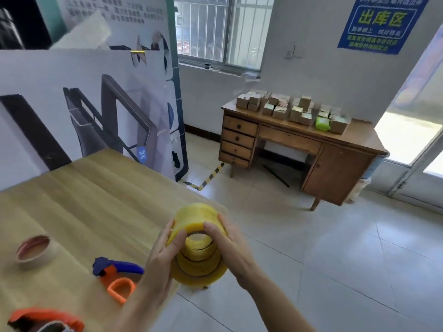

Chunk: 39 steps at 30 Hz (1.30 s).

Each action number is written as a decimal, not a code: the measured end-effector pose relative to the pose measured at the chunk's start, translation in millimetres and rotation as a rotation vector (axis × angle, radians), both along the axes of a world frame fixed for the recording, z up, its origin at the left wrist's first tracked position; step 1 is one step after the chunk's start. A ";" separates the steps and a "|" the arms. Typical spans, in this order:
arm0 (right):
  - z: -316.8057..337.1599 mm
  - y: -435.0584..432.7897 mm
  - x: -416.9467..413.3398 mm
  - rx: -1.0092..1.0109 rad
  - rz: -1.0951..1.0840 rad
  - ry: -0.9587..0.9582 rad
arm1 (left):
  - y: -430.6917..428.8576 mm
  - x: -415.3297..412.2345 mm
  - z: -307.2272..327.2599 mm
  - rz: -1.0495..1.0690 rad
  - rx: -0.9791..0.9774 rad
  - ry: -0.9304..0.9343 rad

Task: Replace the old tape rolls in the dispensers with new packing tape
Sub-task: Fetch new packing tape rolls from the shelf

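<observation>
Both my hands hold a stack of yellow packing tape rolls (195,215) over the right edge of the light wooden table (79,200). My left hand (160,257) grips the stack from the left, thumb on the top roll's rim. On the right side, my right hand (230,248) curls its fingers round the upper roll. An orange and blue tape dispenser (115,276) lies on the table just left of my left wrist. A second orange dispenser (45,318) shows at the bottom left corner. An old, nearly bare tape core (36,250) stands at the left.
Printed display boards (96,104) stand behind the table. Across the tiled floor, a brown wooden desk (299,144) with drawers carries several small cardboard boxes. Yellow-black hazard tape (211,174) marks the floor near the boards. A bright doorway is at the right.
</observation>
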State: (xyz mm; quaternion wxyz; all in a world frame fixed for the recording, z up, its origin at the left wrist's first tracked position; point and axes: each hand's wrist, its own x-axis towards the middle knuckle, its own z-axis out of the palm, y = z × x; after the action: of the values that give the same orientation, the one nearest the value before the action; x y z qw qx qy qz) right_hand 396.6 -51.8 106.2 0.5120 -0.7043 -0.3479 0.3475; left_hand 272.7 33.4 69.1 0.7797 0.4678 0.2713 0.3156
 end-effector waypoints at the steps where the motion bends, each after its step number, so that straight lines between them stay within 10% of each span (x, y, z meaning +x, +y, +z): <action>1: -4.0 10.1 10.6 -0.016 0.024 0.016 | 6.8 7.1 -2.8 0.024 -0.002 0.014; 39: -148.9 322.1 155.2 -0.639 0.561 0.069 | 235.0 129.2 -114.2 0.463 -0.611 0.716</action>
State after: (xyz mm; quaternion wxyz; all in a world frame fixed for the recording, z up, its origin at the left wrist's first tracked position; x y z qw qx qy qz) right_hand 551.8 270.4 -42.8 0.1651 -0.6937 -0.3834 0.5869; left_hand 401.8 268.4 -45.1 0.6488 0.2253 0.6970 0.2063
